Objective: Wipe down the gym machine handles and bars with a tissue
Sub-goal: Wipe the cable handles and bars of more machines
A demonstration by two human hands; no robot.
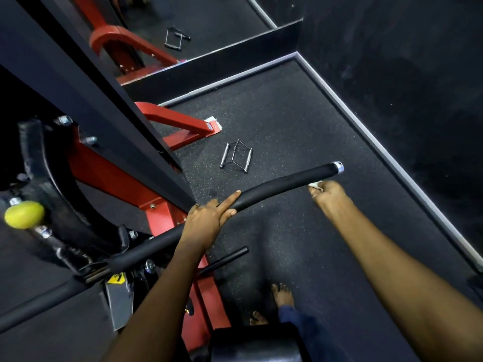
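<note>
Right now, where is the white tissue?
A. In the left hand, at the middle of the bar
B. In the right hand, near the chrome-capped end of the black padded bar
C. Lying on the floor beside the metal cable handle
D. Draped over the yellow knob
B: the right hand pinches the white tissue just under the black padded bar, while the left hand grips the bar bare.

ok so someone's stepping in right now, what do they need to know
Left hand grips the padded bar mid-length, index finger lying along it.
Right hand pinches the tissue against the bar near its chrome end cap.
Done: cannot tell how much of the bar is already wiped.
Left: the other handles, including the metal handle on the floor.
</note>
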